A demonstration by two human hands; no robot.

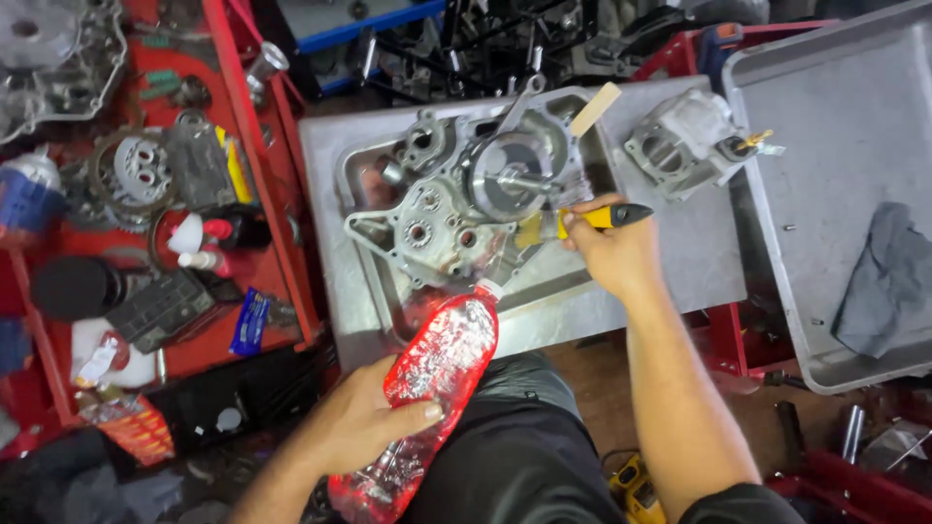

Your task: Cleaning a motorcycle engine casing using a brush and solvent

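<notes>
One red-filled plastic bottle (427, 388) is gripped by the left hand (364, 422), its neck tipped over the front edge of the metal tray (364, 291). One yellow-handled tool (594, 216) is clasped in the right hand (612, 254) beside the one engine casing (466, 194) lying in the tray.

Clear, crinkled plastic bottle (437, 374), glossy, red liquid inside; glossy yellow and matt black plastic tool handle (604, 215). Cast-metal engine case (456, 199), dull grey and rough, machined faces brighter; brushed sheet-metal tray (359, 291), smudged. Grey cloth rag (888, 281), matt, creased.
</notes>
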